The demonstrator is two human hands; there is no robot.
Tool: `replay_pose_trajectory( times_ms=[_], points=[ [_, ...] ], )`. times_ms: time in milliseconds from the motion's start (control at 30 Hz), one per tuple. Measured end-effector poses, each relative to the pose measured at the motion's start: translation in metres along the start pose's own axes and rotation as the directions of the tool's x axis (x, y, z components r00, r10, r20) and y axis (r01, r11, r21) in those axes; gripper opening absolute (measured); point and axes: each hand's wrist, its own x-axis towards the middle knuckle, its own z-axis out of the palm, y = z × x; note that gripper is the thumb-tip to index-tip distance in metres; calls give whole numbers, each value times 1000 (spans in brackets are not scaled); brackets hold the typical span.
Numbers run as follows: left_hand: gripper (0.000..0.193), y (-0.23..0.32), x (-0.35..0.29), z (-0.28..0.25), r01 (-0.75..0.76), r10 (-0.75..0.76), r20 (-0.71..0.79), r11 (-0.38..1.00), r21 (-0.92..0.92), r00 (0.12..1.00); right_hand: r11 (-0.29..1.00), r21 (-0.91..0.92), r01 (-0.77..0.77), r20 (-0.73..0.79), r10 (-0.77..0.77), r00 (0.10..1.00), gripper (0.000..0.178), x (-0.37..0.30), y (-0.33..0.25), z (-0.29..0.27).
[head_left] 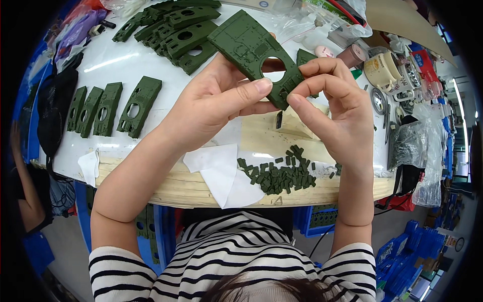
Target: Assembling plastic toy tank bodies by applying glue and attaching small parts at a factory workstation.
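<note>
Gripping a dark green plastic plate (251,53) with a round hole, raised above the work table (151,70): left hand (211,105) curled under it, thumb pressed flat along its near edge; right hand (332,108) narrowed to a pinch, thumb and forefinger closed on the plate's near corner. Nearest below, striped sleeves and a pale wooden table edge (191,189), with a heap of small green pieces (282,173) beside white paper scraps (216,168). Farther left, a row of four matching green plates (108,108) lying flat on the white top. At the far side, a stacked pile of more plates (173,30); to the right, a cream mug (380,70) among clutter and clear plastic bags (417,146).
</note>
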Motion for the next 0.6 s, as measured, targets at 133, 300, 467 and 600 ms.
replay_pose_trajectory(
  times_ms=[133,300,467,600],
  points=[
    [62,-1,-1,-1,-1,1,-1,1000,16,1000,1000,-18,14,4,-14,1000,10,1,0,0],
    [62,-1,-1,-1,0,0,-11,999,41,1000,1000,-23,12,-11,-13,1000,10,1,0,1],
    [62,-2,-1,-1,-17,17,-4,999,31,1000,1000,-22,15,-20,-15,1000,11,1,0,2],
    [62,-3,-1,0,-27,27,-12,999,24,1000,999,-27,25,-38,-26,999,11,0,1,4]
  ],
)
